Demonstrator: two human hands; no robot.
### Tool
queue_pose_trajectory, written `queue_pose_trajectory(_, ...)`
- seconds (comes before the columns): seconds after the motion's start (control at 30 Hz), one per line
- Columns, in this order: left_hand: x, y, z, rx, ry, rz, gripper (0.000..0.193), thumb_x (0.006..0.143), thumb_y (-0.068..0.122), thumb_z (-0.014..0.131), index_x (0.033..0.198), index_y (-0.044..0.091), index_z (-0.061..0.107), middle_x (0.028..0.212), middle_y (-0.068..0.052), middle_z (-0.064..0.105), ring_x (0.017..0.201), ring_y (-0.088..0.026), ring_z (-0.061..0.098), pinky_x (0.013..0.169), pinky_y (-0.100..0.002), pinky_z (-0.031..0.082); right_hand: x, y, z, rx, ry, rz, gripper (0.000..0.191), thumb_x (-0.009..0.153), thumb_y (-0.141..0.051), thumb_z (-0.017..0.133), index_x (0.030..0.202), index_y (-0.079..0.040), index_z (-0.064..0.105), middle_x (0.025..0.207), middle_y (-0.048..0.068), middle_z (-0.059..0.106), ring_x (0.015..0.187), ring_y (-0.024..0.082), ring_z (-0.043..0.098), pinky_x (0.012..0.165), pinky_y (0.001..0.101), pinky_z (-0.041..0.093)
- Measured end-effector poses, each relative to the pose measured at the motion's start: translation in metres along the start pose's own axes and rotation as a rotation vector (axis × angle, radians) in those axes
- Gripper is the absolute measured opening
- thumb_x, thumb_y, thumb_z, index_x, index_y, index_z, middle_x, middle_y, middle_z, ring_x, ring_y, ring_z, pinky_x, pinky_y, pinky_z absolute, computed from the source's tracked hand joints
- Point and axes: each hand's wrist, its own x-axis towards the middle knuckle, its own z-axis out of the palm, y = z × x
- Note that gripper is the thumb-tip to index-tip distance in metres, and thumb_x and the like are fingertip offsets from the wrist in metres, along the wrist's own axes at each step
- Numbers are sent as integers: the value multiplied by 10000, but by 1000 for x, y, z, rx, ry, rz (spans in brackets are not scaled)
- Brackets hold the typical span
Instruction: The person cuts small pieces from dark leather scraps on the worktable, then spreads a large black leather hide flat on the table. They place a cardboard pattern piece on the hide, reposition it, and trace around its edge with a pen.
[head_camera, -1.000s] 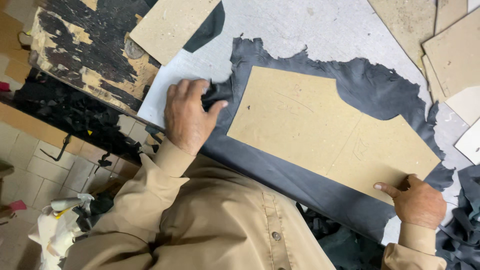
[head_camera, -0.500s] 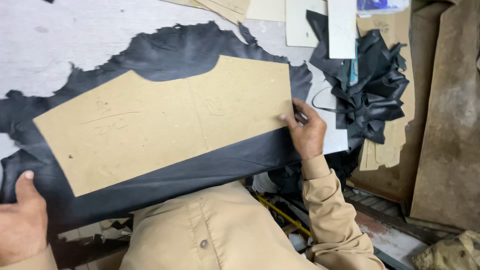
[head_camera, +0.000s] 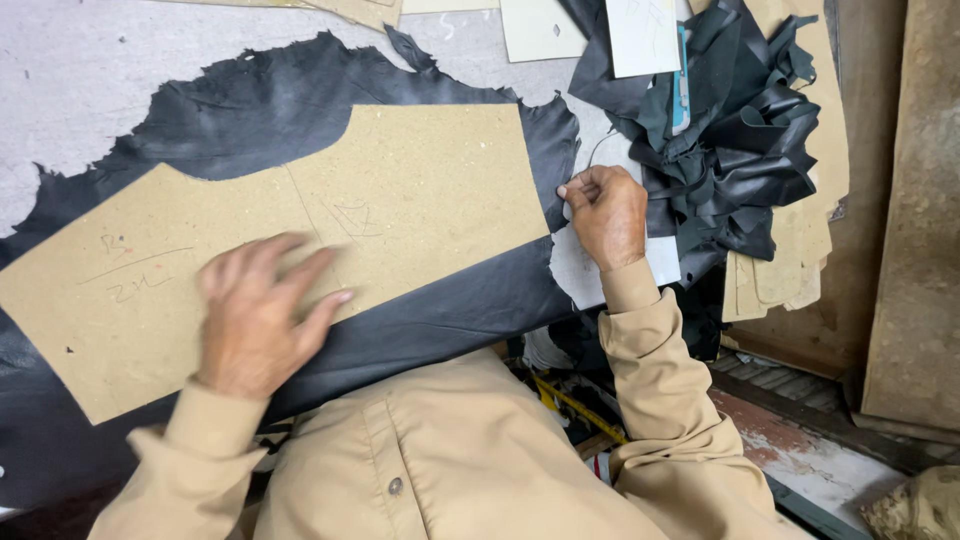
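Many black leather scraps (head_camera: 730, 150) beside the right hand (head_camera: 605, 215).

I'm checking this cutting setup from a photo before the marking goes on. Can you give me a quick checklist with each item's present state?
1. Cardboard pattern lies flat on the black leather hide: ok.
2. Left hand presses on the pattern: ok.
3. Right hand is at the hide's right edge: ok.
4. Marking tool in right hand: cannot tell.
5. Pattern fully inside the hide: not ok, its lower left corner overhangs.
6. Leather scrap pile lies apart from the pattern: ok.
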Motion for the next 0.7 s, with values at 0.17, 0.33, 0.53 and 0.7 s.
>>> queue_pose_trajectory(0.17,117,73,45,-10,-167,351,528,911,466,700,1364,198,658,1394,-143,552,1291,-363,499,1065,-511,411,-20,-8,-3,-126,42,-93,209,805,-99,864,863,12,698,805,148,681,682,259,681,645,374,543)
queue_pose_trajectory(0.33,151,108,62,192,-499,201,773,826,573,715,1500,298,457,1568,-170,319,1413,-459,315,1005,-532,485,-28,-4,-6,-156,-1,-119,136,896,-65,791,878,7,678,790,153,676,666,283,676,620,391,530)
queue_pose_trajectory(0.53,155,110,73,262,-549,180,866,826,610,701,1567,392,307,1629,-161,212,1473,-484,199,1022,-553,485,-23,-5,-18,114,-88,-49,311,893,-20,749,1163,14,598,842,120,729,738,216,746,653,310,597)
queue_pose_trajectory(0.7,159,115,76,305,-562,167,893,820,632,697,1574,427,264,1646,-171,155,1465,-531,169,995,-562,503,-23,-13,-12,15,-128,-17,502,842,34,761,1282,1,520,797,122,732,724,195,739,648,306,583)
